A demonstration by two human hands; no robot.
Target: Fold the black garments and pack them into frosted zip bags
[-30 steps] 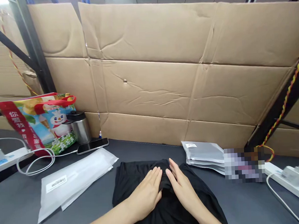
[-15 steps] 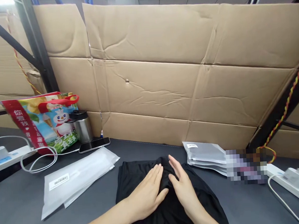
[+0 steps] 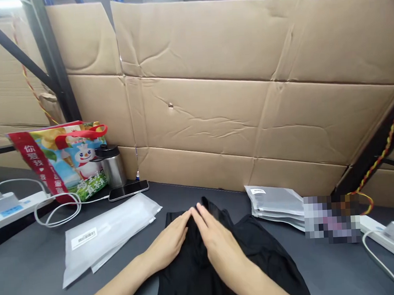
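Left hand angled inward, fingers extended; right hand likewise, fingertips close to left's; forearms bare, converging.

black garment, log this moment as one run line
left hand: on black garment | right hand: on black garment, fingers meeting near left hand's | black garment: rumpled, on dark tabletop | frosted zip bags: left

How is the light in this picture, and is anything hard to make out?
Head view: a lamp glares white at top left; head view: folds in the black cloth show only faintly; head view: blocky pixels hide whatever lies right of the stacked plastic bags; head view: both hands look fairly sharp.
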